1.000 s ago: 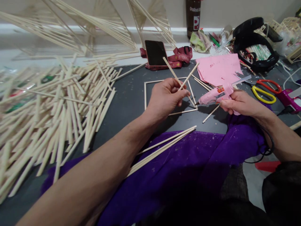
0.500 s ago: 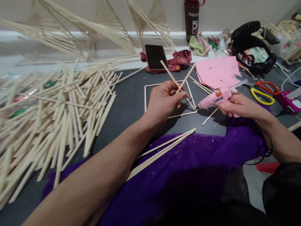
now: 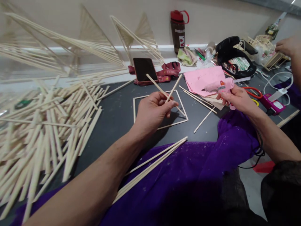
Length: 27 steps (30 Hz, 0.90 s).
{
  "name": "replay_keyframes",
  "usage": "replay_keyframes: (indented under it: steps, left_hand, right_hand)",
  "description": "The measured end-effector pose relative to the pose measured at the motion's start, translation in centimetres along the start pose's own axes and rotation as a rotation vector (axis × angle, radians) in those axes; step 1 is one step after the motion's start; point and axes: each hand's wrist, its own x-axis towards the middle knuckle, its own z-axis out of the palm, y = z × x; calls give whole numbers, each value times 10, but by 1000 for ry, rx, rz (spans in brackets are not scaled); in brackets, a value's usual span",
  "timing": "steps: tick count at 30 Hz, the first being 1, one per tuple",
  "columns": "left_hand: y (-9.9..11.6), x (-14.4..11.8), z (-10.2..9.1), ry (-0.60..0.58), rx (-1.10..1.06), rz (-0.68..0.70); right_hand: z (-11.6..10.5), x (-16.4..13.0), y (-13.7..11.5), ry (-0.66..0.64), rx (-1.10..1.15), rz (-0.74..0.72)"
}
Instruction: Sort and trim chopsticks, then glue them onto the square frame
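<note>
My left hand (image 3: 155, 110) pinches two thin wooden sticks (image 3: 175, 86) that cross at the fingers. The lower end of one reaches down to the near right corner of a four-sided stick frame (image 3: 182, 105), which lies flat on the dark table and is partly hidden by the hand. Off to the right, my right hand (image 3: 237, 97) grips a pink glue gun (image 3: 217, 86) above the pink paper, its nozzle pointing left and apart from the sticks. Several loose sticks (image 3: 150, 168) lie on the purple cloth (image 3: 188, 169) below.
A large pile of sticks (image 3: 47, 131) covers the left. Behind stand stick structures (image 3: 101, 47), a phone (image 3: 144, 69) and a bottle (image 3: 178, 33). Pink paper (image 3: 199, 78), scissors (image 3: 252, 92) and a purple plug adapter (image 3: 272, 103) lie right. Another person's hand (image 3: 288, 47) is at far right.
My right hand has drawn the glue gun up and away from the frame's corner. My left hand still holds the crossed sticks. The view has shifted, and another person's hand has appeared.
</note>
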Motion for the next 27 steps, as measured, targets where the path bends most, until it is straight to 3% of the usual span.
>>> replay_keyframes:
  steps: [5, 10, 13, 20, 27]
  left_hand:
    - [-1, 1, 1, -13, -38, 19]
    - [-4, 5, 0, -18, -79, 43]
    - [-6, 7, -1, -16, -85, 47]
    - [-9, 8, -4, -7, -45, 44]
    - [-11, 7, -1, -35, -22, 53]
  right_hand:
    - [11, 12, 4, 171, 356, 293]
    - [23, 17, 10, 215, 650, 403]
    - [23, 17, 11, 198, 692, 415]
    - [0, 17, 17, 93, 405, 450]
    - [-7, 19, 22, 117, -144, 325]
